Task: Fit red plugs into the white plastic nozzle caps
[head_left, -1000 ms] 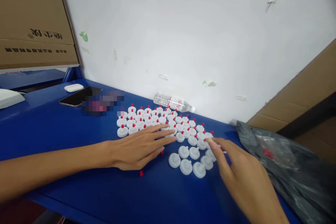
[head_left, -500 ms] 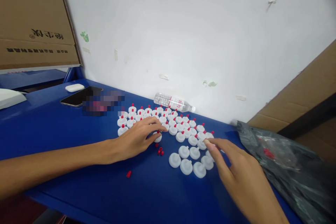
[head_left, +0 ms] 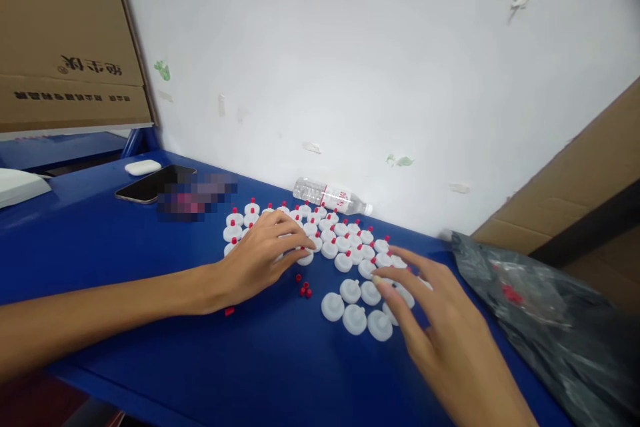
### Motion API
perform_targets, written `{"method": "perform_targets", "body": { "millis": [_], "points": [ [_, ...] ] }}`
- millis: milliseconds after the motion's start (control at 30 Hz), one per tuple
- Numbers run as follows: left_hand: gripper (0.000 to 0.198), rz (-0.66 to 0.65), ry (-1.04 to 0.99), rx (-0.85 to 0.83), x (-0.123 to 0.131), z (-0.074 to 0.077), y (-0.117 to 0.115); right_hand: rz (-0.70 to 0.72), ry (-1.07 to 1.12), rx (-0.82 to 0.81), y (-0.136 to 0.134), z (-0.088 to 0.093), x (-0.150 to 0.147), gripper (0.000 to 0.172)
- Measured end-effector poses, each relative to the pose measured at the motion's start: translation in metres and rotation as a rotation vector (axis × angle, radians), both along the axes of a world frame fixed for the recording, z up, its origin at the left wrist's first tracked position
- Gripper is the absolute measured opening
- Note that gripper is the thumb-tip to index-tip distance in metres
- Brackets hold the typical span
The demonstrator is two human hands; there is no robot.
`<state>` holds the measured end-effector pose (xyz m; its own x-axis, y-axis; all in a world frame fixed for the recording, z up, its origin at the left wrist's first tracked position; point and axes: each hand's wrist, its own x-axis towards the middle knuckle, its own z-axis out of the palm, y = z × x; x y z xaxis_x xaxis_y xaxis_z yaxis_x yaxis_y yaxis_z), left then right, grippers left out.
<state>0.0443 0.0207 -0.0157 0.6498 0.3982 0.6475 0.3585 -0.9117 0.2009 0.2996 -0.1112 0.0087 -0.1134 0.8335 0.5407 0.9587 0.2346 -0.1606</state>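
Several white round discs with a small stem, most of them topped by a red cap, stand grouped on the blue table. My left hand (head_left: 267,250) reaches in at the group's near edge, thumb and fingertips closed at a white disc (head_left: 304,258); the hand covers that disc's top. My right hand (head_left: 440,320) hovers at the right over uncapped white discs (head_left: 355,319), fingers spread and partly bent. Its thumb and index tips are close together beside a capped disc (head_left: 367,269), with nothing visible between them. Several loose red caps (head_left: 305,290) lie between the hands, and another red cap (head_left: 229,311) lies below my left wrist.
A clear plastic bottle (head_left: 333,196) lies along the wall behind the discs. To the left are a phone (head_left: 153,185), a white oval object (head_left: 143,167) and a blurred-out item. A dark plastic bag (head_left: 545,320) lies at right, and cardboard (head_left: 65,33) stands at the left.
My left hand and the disc at its fingertips have shifted slightly right and back. My right hand has moved left over the discs. The lone red cap has rolled left and away.
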Motion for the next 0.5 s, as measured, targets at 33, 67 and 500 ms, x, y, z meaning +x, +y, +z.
{"method": "perform_targets", "body": {
  "millis": [33, 67, 500],
  "points": [
    [0.011, -0.018, -0.047, 0.009, 0.001, 0.004, -0.004, 0.028, -0.017, 0.026, 0.000, 0.001, -0.008, 0.027],
    [0.008, -0.039, -0.108, 0.020, 0.001, 0.007, -0.009, 0.069, -0.034, 0.041, 0.000, 0.001, -0.017, 0.025],
    [0.021, -0.213, -0.264, -0.055, 0.001, 0.013, -0.027, 0.425, -0.008, 0.098, 0.003, -0.002, -0.069, 0.022]
  ]
}}
